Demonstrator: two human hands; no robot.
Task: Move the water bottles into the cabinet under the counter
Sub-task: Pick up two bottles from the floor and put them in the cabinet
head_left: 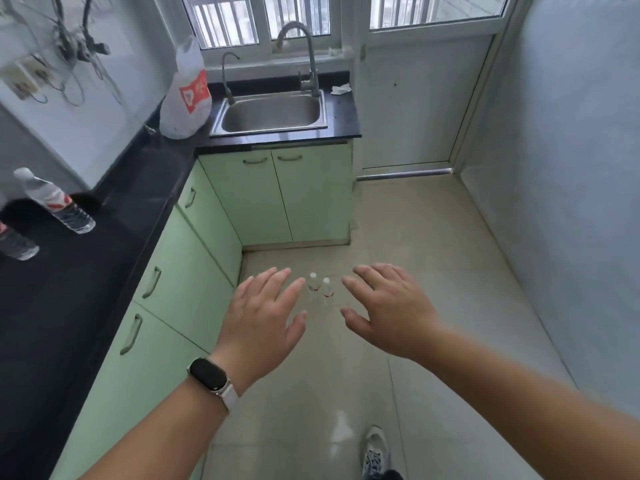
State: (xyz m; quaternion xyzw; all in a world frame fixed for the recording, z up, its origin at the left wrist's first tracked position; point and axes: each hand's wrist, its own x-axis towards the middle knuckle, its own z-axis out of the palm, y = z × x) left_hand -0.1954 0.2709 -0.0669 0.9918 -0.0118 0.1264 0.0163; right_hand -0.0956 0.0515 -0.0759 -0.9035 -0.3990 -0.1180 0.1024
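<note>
A small water bottle [313,285] and a second small bottle [327,292] stand upright on the floor [433,271], close side by side. Each has a white cap and a red and white label whose writing is too small to read. Both look clear, and I cannot tell how full they are. They sit on the pale tiles near the inner corner where the two runs of green cabinet doors [277,195] meet, every door closed. The left hand [263,313] and the right hand [388,306] hover above them, one to each side of the pair, palms down. The fingers are straight and spread apart, holding nothing and clear of the bottles. A dark wristband [209,374] on a white strap circles the left wrist. Up on the black bench [86,306], at the left, a bench bottle [55,202] stands capped with a similar red and white label. Another bottle [17,245] beside it is cut off at the edge of view. At the far corner of the bench a large clear jug [187,95] carries a red label with white marks I cannot make out. Just right of it a steel sink [270,114] is set into the bench, with a tall curved tap [306,60] and a thinner tap [227,74] behind it. Crumpled white paper [341,89] lies right of the sink. Tangled cables [72,50] hang on the left wall, and a shoe [375,452] shows on the tiles below the right arm.
</note>
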